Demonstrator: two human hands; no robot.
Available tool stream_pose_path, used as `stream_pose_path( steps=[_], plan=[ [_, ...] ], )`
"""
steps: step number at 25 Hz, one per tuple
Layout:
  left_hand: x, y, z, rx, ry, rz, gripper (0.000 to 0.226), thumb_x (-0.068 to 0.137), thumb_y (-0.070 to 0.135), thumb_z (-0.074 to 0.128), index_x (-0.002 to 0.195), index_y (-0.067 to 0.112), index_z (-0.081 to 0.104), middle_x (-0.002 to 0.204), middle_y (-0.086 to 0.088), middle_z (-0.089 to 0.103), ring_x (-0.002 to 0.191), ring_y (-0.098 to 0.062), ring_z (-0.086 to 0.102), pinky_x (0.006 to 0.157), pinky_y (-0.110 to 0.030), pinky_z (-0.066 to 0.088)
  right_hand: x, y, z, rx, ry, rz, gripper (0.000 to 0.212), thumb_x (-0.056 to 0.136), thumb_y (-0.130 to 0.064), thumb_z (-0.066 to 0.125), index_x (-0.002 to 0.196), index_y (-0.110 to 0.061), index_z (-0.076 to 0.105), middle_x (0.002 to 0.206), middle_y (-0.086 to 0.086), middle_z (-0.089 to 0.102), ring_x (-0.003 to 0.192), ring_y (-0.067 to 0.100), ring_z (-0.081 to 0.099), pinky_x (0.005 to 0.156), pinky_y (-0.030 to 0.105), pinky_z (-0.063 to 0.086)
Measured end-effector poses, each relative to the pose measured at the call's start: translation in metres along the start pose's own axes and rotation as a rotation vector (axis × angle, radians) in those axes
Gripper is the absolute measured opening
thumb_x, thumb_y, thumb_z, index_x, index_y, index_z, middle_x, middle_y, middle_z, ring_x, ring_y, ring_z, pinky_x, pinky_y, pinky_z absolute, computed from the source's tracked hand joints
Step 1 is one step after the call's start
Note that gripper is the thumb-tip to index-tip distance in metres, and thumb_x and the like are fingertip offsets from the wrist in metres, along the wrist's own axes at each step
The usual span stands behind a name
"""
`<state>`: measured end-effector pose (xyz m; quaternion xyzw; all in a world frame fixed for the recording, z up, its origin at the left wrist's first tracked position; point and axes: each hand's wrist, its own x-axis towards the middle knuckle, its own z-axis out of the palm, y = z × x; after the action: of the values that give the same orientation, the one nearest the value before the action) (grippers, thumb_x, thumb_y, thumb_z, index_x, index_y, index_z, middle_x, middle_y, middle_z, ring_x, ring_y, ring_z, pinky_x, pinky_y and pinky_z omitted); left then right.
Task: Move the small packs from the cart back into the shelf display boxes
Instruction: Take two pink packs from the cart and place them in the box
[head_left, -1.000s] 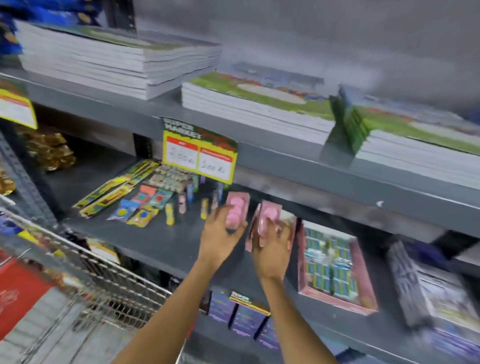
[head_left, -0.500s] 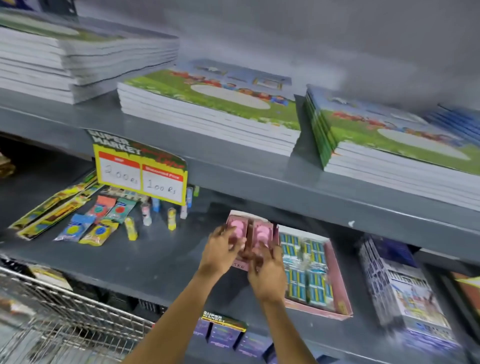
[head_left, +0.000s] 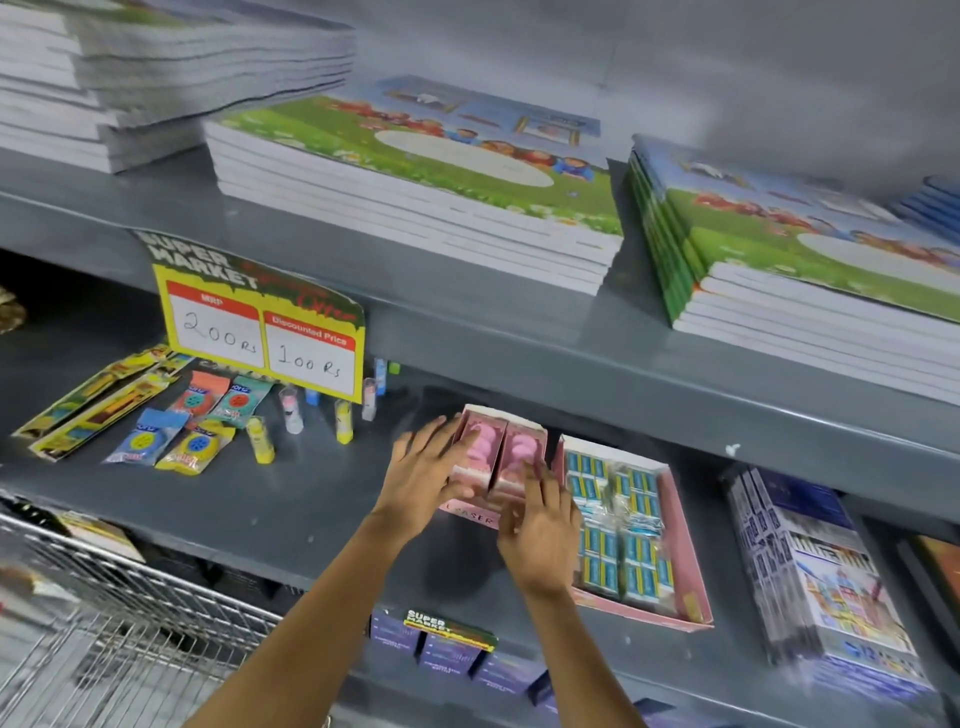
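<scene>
Two pink small packs (head_left: 480, 446) (head_left: 522, 453) stand upright side by side in a pink display box (head_left: 470, 515) on the middle shelf (head_left: 260, 499). My left hand (head_left: 428, 470) lies against the left pack, fingers along its side and thumb at its front. My right hand (head_left: 540, 535) has its fingertips on the front of the right pack. The wire cart (head_left: 130, 587) is at the lower left; its contents are blurred.
Right of the pink box is a wider pink display box (head_left: 691, 571) full of blue and yellow packs. A yellow price sign (head_left: 265, 338) hangs above loose small items (head_left: 208, 421). Book stacks (head_left: 415, 197) fill the upper shelf. Boxed sets (head_left: 821, 587) stand at the right.
Both hands carried the pink packs forward and down into the pink display box. The view shifted right and closer to the shelf, leaving less of the cart showing.
</scene>
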<state>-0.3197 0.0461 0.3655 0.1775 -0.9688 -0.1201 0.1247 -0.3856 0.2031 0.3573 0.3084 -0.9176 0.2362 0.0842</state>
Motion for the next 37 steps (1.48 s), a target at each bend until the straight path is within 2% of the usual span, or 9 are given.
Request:
stream_pose_path(
  steps=[7,10,12,14,16,21,27,30,37],
  plan=[
    [0.011,0.008,0.003,0.235,0.002,-0.075,0.072,0.085,0.034,0.062,0.144,0.032,0.02,0.156,0.001,0.021,0.145,-0.018,0.013,0.114,-0.038,0.018,0.013,0.011,0.0,-0.082,-0.108,-0.009,0.061,0.095,-0.018,0.049,0.146,-0.026,0.018,0.154,0.004,0.028,0.142,0.025,0.023,0.114,0.043,0.029],
    [0.0,0.013,-0.001,0.188,0.04,-0.017,0.067,0.075,0.047,0.069,0.134,0.025,0.046,0.143,-0.003,0.048,0.134,-0.021,0.043,0.101,-0.04,0.042,0.009,0.007,0.0,-0.047,-0.037,-0.036,0.058,0.094,-0.026,0.049,0.146,-0.019,0.022,0.154,0.007,0.029,0.142,0.028,0.024,0.114,0.045,0.029],
    [-0.012,0.016,0.003,0.192,0.067,0.017,0.055,0.084,0.055,0.049,0.128,0.023,0.054,0.134,-0.005,0.058,0.125,-0.022,0.053,0.092,-0.041,0.05,0.004,0.002,0.004,-0.03,0.003,-0.036,0.057,0.095,-0.03,0.048,0.145,-0.016,0.025,0.152,0.01,0.033,0.141,0.029,0.027,0.115,0.044,0.024],
    [-0.021,0.017,0.005,0.088,0.032,-0.035,0.064,0.091,0.058,0.014,0.133,0.024,0.049,0.141,-0.008,0.051,0.129,-0.027,0.048,0.097,-0.047,0.045,0.0,-0.002,0.009,-0.02,-0.014,-0.026,0.055,0.097,-0.033,0.042,0.146,-0.016,0.021,0.153,0.009,0.029,0.142,0.026,0.023,0.116,0.039,0.014],
    [-0.021,0.018,0.011,-0.005,0.043,-0.068,0.073,0.088,0.061,-0.002,0.138,0.028,0.039,0.149,-0.009,0.037,0.138,-0.031,0.034,0.105,-0.052,0.034,-0.002,-0.003,0.014,-0.015,-0.025,-0.023,0.054,0.099,-0.034,0.035,0.147,-0.017,0.016,0.155,0.007,0.024,0.143,0.024,0.02,0.116,0.037,0.013],
    [-0.014,0.016,0.022,-0.03,-0.029,-0.114,0.06,0.087,0.06,0.01,0.143,0.041,0.003,0.16,-0.001,0.0,0.147,-0.022,-0.004,0.117,-0.046,0.007,-0.002,-0.005,0.012,-0.05,0.015,-0.077,0.059,0.097,-0.043,0.009,0.145,-0.012,0.022,0.152,0.011,0.029,0.141,0.029,0.026,0.114,0.044,0.024],
    [-0.037,0.004,-0.011,0.031,0.15,-0.161,0.062,0.091,0.054,0.017,0.141,0.021,0.035,0.15,-0.011,0.035,0.137,-0.031,0.036,0.103,-0.049,0.039,-0.005,-0.034,0.014,-0.003,0.07,-0.077,0.051,0.096,-0.028,0.035,0.143,-0.01,0.03,0.15,0.014,0.033,0.139,0.033,0.031,0.111,0.048,0.031],
    [-0.058,-0.037,-0.035,-0.019,0.183,-0.3,0.067,0.09,0.058,0.008,0.144,0.023,0.028,0.155,-0.011,0.025,0.143,-0.029,0.024,0.107,-0.048,0.032,-0.008,-0.086,0.021,0.125,0.051,-0.219,0.046,0.093,-0.027,0.044,0.136,-0.01,0.042,0.147,0.016,0.039,0.135,0.035,0.037,0.108,0.051,0.036],
    [-0.22,-0.147,-0.032,-0.074,0.329,-0.885,0.05,0.097,0.045,0.028,0.144,0.027,0.027,0.157,-0.006,0.02,0.145,-0.022,0.014,0.113,-0.049,0.018,-0.091,-0.21,0.086,0.278,-0.187,-0.713,0.044,0.093,-0.032,0.038,0.13,-0.012,0.051,0.14,0.015,0.05,0.128,0.03,0.049,0.097,0.041,0.046]
  ],
)
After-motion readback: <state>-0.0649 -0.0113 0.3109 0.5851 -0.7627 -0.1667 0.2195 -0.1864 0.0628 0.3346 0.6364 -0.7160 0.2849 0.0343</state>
